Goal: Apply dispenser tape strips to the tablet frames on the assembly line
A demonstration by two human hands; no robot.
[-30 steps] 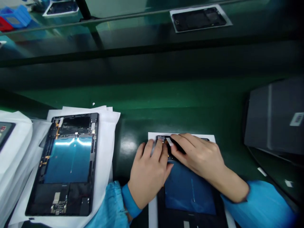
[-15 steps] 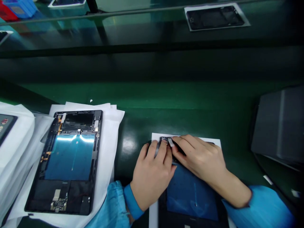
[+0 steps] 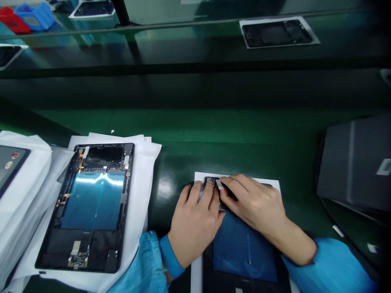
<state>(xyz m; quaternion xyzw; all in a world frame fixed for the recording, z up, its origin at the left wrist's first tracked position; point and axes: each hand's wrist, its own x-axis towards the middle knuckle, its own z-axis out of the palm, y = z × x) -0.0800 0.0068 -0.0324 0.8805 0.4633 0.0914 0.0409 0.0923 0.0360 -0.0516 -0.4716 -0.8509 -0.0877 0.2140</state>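
Observation:
An opened black tablet (image 3: 244, 252) with a blue inner panel lies on a white sheet at the lower middle right. My left hand (image 3: 195, 224) rests over its upper left corner, fingers apart and their tips on the inner parts. From the other side my right hand (image 3: 255, 203) reaches in, thumb and forefinger drawn together at a small white strip (image 3: 219, 184) by that corner. The fingers hide most of the tablet's top end. A second opened tablet (image 3: 91, 203), showing a blue panel, orange cables and a small circuit board, lies left on white sheets.
A stack of white wrapping sheets (image 3: 27, 195) with a grey device (image 3: 12, 162) stands at the far left. A dark grey box (image 3: 354, 162) with a cable is at right. On the raised ledge lie a wrapped panel (image 3: 277, 32) and red (image 3: 14, 20) and blue bins (image 3: 36, 17).
The view has shifted slightly, so the ledge and its objects sit lower in the picture. Both hands stay at the same corner of the tablet, with hardly any movement.

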